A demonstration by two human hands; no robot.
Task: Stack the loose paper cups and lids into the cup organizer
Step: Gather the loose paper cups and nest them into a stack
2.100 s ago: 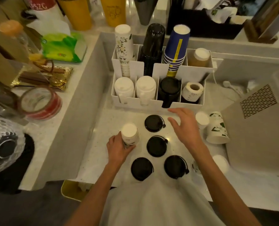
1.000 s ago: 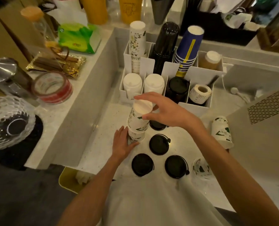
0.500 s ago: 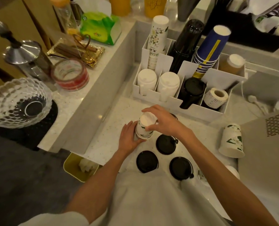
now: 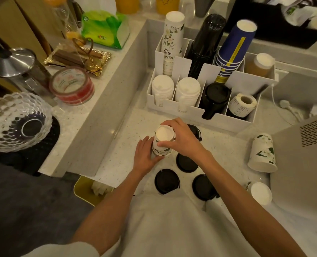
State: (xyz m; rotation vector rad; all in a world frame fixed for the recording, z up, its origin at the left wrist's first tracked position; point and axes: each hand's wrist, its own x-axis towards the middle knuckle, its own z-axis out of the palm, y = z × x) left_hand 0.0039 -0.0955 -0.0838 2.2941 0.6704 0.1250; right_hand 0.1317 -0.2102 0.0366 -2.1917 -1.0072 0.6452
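Note:
A short stack of upside-down floral paper cups (image 4: 163, 140) stands on the counter before the white cup organizer (image 4: 176, 106). My left hand (image 4: 144, 157) grips the stack's base. My right hand (image 4: 183, 139) clasps the top cup from above and the right. Several black lids (image 4: 166, 180) lie flat near the stack; one is partly hidden under my right hand. One more floral cup (image 4: 263, 153) stands upside down at the right, and another (image 4: 260, 192) sits near the front right. The organizer holds floral, black and blue cup stacks plus white and black lids.
A raised ledge on the left carries a tape roll (image 4: 72, 86), a glass bowl (image 4: 15, 121), a green tissue pack (image 4: 105, 28) and a gold tray (image 4: 80, 58). A grey machine (image 4: 302, 154) fills the right side. A label roll (image 4: 243, 104) sits in the organizer's front right slot.
My right hand brought a floral cup from the right and pushed it down over the cup my left hand holds. The stack is now shorter and nested.

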